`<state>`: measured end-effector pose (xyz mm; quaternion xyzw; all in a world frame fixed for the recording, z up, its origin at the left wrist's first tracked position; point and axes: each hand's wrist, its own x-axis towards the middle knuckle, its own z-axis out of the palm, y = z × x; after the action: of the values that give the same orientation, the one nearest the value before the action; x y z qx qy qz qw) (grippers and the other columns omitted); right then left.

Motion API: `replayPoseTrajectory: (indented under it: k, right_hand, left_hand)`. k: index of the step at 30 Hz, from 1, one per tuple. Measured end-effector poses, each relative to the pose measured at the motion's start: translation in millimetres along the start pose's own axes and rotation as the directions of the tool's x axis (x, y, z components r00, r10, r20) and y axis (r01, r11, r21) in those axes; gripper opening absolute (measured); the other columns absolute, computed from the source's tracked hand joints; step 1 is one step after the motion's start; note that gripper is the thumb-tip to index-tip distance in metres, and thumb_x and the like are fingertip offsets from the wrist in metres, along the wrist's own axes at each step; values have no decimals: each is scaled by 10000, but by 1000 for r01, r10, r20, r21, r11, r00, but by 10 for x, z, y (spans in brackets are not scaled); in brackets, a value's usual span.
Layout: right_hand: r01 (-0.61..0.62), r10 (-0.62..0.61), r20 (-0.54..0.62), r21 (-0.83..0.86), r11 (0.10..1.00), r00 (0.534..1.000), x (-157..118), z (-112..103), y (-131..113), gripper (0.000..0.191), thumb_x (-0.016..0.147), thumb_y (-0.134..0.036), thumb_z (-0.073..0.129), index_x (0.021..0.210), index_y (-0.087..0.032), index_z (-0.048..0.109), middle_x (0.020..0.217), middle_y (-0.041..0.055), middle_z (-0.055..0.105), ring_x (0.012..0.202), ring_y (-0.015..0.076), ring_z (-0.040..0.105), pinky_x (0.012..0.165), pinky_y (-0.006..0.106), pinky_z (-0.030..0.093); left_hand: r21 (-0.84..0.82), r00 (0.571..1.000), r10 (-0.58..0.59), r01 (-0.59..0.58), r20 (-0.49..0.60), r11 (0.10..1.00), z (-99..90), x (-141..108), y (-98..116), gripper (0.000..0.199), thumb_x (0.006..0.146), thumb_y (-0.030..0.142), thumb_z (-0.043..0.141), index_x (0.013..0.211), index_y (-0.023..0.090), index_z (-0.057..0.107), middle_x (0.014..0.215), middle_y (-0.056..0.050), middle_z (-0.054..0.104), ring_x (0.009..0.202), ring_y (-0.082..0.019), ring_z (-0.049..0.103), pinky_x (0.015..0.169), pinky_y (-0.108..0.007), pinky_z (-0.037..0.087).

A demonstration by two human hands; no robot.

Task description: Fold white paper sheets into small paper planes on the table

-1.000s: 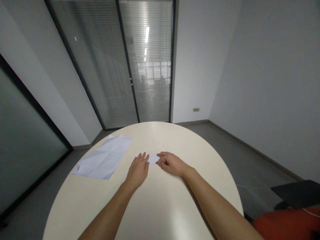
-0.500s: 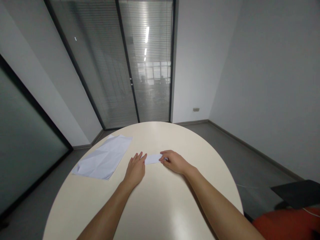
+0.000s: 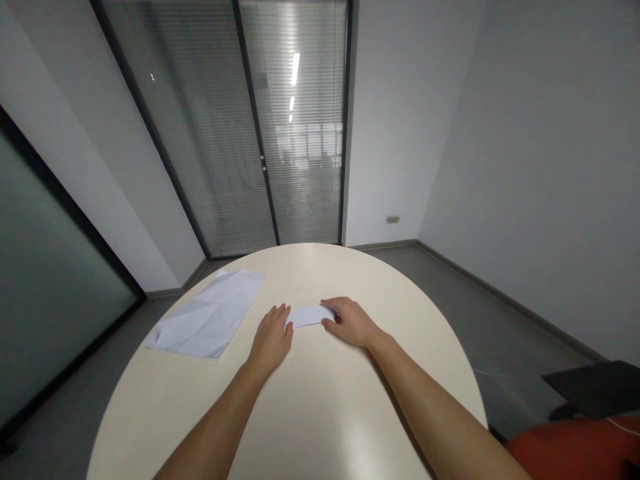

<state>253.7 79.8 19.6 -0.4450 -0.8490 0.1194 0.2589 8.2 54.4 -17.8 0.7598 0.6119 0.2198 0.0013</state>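
Note:
A small folded piece of white paper lies flat on the round cream table, between my two hands. My left hand grips its left end, fingers over the far side and thumb at the near corner. Around the right end curls my right hand, index finger at the far corner and thumb at the near one. The palms hide both short ends of the paper.
Several larger creased white sheets lie at the table's left edge. Past the table's right side are a black flat object and something red. A glass partition with blinds stands behind.
My right thumb and index finger have parted to span the paper's right end. My left fingers have drawn in around the left end. More of the paper shows; the larger sheets stay put.

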Motion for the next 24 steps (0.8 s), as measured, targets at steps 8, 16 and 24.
replayPoseTrajectory:
  k: [8,16,24]
  right_hand:
    - [-100,99,11,89,991,995,15,-53,6,374,801,-283,725,1157,-168,716,1101,100,688,960,221,633,885,319,482]
    - [-225,216,67,216,950,974,6,-96,122,333,734,-208,755,1065,-208,725,972,38,723,819,184,633,740,280,455]
    - [-163,182,-44,282,945,982,7,-112,144,223,852,-189,583,1040,-221,699,950,25,732,782,163,628,722,261,430]
  left_hand:
    - [-21,999,-6,5,-43,1000,55,-1,-37,450,971,245,448,1374,85,567,1447,-172,574,1388,-318,479,1187,-484,366]
    - [-134,994,-16,1,-111,991,-16,3,-11,394,926,213,534,1308,130,586,1212,-147,616,1168,-281,576,1056,-456,479]
    - [-195,965,7,-60,-263,979,-24,29,-35,443,924,190,517,1367,166,511,1287,-141,572,1227,-291,545,1095,-489,462]
